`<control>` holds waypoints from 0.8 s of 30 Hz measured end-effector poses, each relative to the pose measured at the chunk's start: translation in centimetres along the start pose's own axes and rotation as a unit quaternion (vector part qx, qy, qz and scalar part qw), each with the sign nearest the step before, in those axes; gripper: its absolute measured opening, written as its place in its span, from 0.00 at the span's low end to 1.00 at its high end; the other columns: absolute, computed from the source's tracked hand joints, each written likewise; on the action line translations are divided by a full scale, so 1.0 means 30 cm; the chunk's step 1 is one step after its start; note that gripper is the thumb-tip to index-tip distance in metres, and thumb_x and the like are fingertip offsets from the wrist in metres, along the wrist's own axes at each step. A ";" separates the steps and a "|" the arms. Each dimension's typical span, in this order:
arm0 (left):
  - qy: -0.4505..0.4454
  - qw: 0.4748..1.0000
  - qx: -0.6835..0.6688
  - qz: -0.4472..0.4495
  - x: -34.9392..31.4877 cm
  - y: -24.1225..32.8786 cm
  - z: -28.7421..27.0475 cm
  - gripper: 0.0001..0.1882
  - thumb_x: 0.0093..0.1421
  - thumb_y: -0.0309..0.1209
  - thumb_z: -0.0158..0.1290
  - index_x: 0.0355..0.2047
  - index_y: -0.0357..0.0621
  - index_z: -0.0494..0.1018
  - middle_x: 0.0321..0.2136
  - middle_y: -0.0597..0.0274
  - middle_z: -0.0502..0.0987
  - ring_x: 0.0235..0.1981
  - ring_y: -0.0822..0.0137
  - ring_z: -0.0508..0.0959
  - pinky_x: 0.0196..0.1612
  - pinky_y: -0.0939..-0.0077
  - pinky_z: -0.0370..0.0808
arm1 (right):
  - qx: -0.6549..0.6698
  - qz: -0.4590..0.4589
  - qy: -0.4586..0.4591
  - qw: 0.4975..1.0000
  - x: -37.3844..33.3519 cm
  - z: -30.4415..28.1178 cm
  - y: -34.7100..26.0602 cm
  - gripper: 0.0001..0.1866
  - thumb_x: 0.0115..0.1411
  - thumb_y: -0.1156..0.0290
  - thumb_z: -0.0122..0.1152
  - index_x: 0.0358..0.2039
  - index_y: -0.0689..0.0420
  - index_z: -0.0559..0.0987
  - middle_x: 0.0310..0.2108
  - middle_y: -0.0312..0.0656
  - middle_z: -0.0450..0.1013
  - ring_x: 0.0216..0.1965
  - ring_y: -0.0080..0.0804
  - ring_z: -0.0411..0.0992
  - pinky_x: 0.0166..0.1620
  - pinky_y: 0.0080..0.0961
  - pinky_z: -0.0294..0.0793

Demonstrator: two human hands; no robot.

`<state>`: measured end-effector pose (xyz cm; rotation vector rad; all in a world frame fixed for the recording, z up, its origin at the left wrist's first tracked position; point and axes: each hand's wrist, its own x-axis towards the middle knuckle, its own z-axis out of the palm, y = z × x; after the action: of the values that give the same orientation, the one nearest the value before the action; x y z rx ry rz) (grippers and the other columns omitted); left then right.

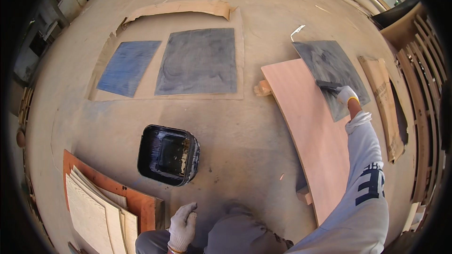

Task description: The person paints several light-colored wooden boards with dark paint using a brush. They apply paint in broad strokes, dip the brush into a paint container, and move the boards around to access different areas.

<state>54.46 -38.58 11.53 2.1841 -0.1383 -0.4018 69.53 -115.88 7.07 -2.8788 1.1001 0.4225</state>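
Black brush (328,85) clasped in the gloved right hand (347,95), projecting leftward from the fingers, its head at the left edge of a dark grey panel (334,59). Panel lies partly over a pink board (313,127). Gloved left hand (182,228) partly curled near the knee (155,242); whether it grips anything cannot be determined. Black tub (192,160) stands forward of it.

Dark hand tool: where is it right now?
In the head view's right half, the dark hand tool is in the right hand, at the left edge of the grey panel overlapping the pinkish board.
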 end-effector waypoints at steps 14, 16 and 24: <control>-0.025 0.999 -0.028 0.004 0.044 -0.001 0.036 0.16 0.65 0.20 0.51 0.52 0.31 0.79 0.46 0.47 0.83 0.43 0.59 0.85 0.49 0.70 0.82 | -0.170 -0.063 0.010 0.983 0.086 -0.078 0.053 0.35 0.44 0.73 0.70 0.58 0.49 0.84 0.40 0.51 0.85 0.40 0.44 0.85 0.46 0.36 0.83; -0.030 0.999 -0.014 0.003 0.055 0.061 0.022 0.16 0.65 0.20 0.51 0.52 0.31 0.79 0.46 0.48 0.83 0.44 0.60 0.85 0.49 0.70 0.82 | -0.170 -0.057 -0.016 0.984 0.091 -0.080 0.063 0.34 0.44 0.73 0.71 0.58 0.49 0.84 0.40 0.52 0.84 0.40 0.44 0.85 0.45 0.37 0.82; -0.004 1.000 -0.006 -0.013 0.014 -0.014 -0.004 0.16 0.66 0.21 0.51 0.52 0.32 0.79 0.46 0.48 0.83 0.42 0.60 0.85 0.49 0.70 0.82 | -0.188 -0.089 -0.050 0.977 0.083 -0.051 -0.069 0.33 0.39 0.68 0.72 0.52 0.51 0.86 0.32 0.52 0.83 0.30 0.45 0.82 0.38 0.36 0.82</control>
<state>54.88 -38.33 11.15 2.1739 -0.1111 -0.4248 73.04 -116.14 7.74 -3.1949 0.8119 0.8358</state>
